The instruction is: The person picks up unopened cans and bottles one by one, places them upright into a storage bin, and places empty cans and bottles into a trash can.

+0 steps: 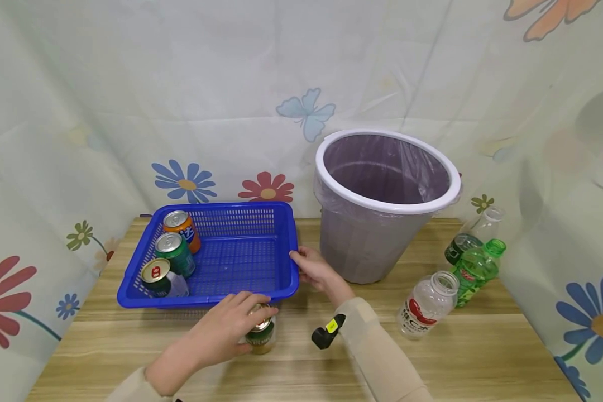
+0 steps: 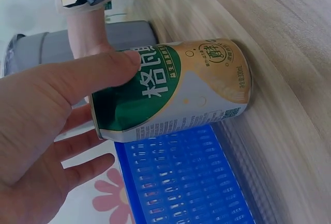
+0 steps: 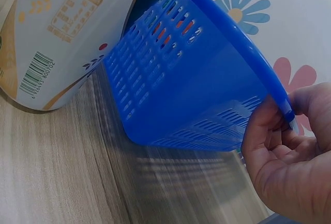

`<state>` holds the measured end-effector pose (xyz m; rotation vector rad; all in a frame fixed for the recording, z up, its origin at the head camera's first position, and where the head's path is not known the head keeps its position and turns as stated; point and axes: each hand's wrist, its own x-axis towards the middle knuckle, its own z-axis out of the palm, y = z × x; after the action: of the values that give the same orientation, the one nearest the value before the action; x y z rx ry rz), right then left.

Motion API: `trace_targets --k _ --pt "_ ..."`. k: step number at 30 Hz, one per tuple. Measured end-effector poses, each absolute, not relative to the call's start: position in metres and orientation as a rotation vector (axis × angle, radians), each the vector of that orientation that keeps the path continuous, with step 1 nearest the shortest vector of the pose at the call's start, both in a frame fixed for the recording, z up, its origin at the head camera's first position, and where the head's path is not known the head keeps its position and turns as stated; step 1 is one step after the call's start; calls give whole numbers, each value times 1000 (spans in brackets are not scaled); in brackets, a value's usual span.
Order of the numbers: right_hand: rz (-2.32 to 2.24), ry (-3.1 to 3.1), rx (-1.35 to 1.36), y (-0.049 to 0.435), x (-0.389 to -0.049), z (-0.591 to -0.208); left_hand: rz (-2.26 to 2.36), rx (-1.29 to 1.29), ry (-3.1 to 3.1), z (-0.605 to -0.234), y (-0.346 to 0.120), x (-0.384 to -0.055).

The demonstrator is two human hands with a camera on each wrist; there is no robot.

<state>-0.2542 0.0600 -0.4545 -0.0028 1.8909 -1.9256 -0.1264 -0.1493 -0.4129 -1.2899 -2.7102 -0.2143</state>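
Observation:
A green, white and gold drink can (image 1: 262, 335) stands upright on the table, in front of the blue basket (image 1: 295, 254). My left hand (image 1: 226, 329) holds it near the top; in the left wrist view the thumb (image 2: 111, 69) lies along its side and some fingers are hidden behind it. With thumb and curled fingers, my right hand (image 1: 315, 268) grips the basket's right rim, seen closely in the right wrist view (image 3: 289, 151). Inside the basket, along its left side, are an orange can (image 1: 193, 241), a green can (image 1: 181, 259) and a dark green and white can (image 1: 168, 283).
A grey bin (image 1: 362, 245) with a white rim and clear liner stands right of the basket. On the right are a clear bottle with a red label (image 1: 424, 307), a green bottle (image 1: 474, 271) and a clear bottle with a dark label (image 1: 464, 243). A floral cloth hangs behind.

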Motion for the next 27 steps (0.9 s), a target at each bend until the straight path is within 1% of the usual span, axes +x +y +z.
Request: trace_targets --k 11,27 --pt "-1927 1884 -1 60 -252 -451 -174 -1273 -2617 -415 -146 -126" --pt "-1943 1882 15 59 -254 -455 -167 -1280 -2611 -414 -149 -117"
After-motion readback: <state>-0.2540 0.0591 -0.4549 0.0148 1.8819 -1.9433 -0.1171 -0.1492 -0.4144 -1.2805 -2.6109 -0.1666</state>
